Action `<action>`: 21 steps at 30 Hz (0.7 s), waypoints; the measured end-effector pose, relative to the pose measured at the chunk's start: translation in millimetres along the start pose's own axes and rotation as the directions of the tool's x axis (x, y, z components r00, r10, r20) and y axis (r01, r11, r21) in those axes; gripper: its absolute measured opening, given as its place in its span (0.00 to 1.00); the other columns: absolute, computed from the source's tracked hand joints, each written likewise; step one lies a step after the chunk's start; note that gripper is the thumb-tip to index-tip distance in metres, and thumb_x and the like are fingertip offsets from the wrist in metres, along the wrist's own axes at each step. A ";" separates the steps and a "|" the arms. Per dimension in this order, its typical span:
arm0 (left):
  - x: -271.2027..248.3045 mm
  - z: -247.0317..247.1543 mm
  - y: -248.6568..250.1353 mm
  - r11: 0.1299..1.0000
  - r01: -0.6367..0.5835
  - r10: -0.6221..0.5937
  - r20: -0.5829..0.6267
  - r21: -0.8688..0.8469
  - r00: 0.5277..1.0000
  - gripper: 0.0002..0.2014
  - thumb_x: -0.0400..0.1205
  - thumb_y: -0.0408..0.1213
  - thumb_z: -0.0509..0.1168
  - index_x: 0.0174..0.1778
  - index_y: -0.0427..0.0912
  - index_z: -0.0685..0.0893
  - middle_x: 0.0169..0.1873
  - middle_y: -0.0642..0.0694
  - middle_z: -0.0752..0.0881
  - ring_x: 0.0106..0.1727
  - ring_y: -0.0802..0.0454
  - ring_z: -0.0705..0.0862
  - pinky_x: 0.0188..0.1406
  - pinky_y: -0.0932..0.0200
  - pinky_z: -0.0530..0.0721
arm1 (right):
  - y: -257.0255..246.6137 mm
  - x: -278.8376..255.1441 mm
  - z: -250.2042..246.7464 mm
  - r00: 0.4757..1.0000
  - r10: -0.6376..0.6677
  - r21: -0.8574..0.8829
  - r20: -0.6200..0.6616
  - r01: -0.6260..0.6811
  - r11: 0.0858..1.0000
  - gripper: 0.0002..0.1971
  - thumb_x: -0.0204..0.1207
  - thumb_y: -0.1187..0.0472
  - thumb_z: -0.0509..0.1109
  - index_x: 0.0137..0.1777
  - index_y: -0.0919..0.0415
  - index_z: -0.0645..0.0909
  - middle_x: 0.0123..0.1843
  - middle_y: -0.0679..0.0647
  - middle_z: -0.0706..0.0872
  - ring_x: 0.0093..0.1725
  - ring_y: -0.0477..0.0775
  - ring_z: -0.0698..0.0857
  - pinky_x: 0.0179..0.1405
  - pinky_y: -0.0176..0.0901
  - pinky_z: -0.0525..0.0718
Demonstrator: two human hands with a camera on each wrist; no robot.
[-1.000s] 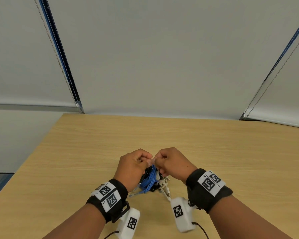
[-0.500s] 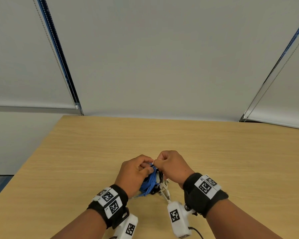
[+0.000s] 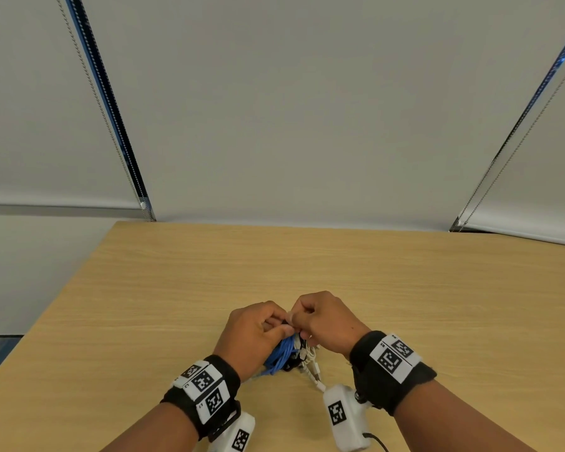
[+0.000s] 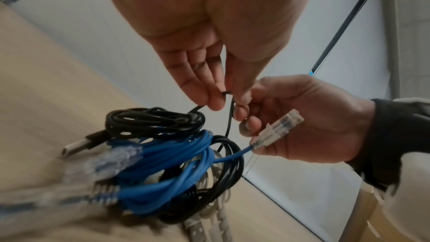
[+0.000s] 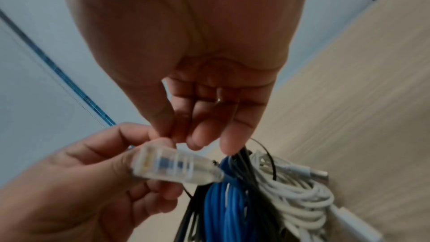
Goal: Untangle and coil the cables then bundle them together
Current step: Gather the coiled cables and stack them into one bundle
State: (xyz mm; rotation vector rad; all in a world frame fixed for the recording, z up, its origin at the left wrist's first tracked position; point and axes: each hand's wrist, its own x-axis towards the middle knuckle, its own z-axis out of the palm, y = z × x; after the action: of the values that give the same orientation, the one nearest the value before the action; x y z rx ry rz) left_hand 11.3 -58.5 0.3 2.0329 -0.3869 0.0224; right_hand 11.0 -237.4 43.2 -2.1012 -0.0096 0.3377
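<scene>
A bundle of coiled cables rests on the wooden table (image 3: 437,305) near its front edge: a blue cable (image 3: 281,353) (image 4: 174,168) (image 5: 221,209), a black cable (image 4: 153,120) and a white cable (image 3: 310,363) (image 5: 298,194). My left hand (image 3: 274,327) (image 4: 223,97) and right hand (image 3: 302,324) (image 5: 179,139) meet right above it. Both pinch a thin black tie (image 4: 229,117) that rises from the bundle. The blue cable's clear plug (image 4: 279,128) (image 5: 172,168) sticks out between the hands. Whether either hand holds the plug, I cannot tell.
A silver USB plug (image 4: 76,146) juts from the black coil on the left. White plugs (image 3: 317,376) trail toward me from the bundle. Window blinds (image 3: 307,109) hang behind the table's far edge. The table's left edge runs diagonally at the left.
Both hands have stayed pressed together over the bundle and have sunk slightly toward it. The bundle itself has barely shifted.
</scene>
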 end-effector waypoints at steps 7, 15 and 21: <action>12.0 -3.1 3.0 0.996 0.069 -0.071 -0.017 -0.059 0.997 0.09 0.79 0.38 0.74 0.34 0.53 0.84 0.26 0.53 0.86 0.27 0.61 0.82 0.29 0.59 0.83 | -10.4 0.5 11.7 0.972 -0.138 -0.063 -0.192 0.128 0.990 0.07 0.84 0.59 0.65 0.46 0.58 0.82 0.51 0.49 0.90 0.40 0.46 0.86 0.40 0.41 0.81; 21.5 -1.2 -0.4 0.986 0.070 -0.074 0.021 0.148 0.997 0.16 0.79 0.44 0.73 0.29 0.60 0.75 0.37 0.55 0.80 0.40 0.56 0.80 0.43 0.53 0.80 | -53.9 -9.1 -9.2 0.973 -0.102 0.472 -0.209 0.191 0.860 0.09 0.89 0.65 0.58 0.46 0.63 0.73 0.43 0.59 0.87 0.30 0.54 0.87 0.31 0.47 0.88; 38.3 -10.2 12.1 0.956 0.027 -0.027 -0.004 0.292 1.000 0.14 0.80 0.48 0.70 0.32 0.58 0.74 0.41 0.56 0.77 0.42 0.59 0.78 0.45 0.51 0.82 | -88.3 -16.9 -30.0 0.874 -0.325 0.221 -0.362 0.419 0.881 0.10 0.90 0.62 0.55 0.46 0.61 0.72 0.43 0.54 0.83 0.30 0.48 0.88 0.46 0.66 0.91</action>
State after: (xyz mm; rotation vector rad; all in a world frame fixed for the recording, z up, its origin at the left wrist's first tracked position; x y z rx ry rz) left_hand 45.7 -64.9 22.4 2.3300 -0.3731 0.0657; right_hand 13.4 -218.2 136.0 -1.7835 -0.1701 -0.2261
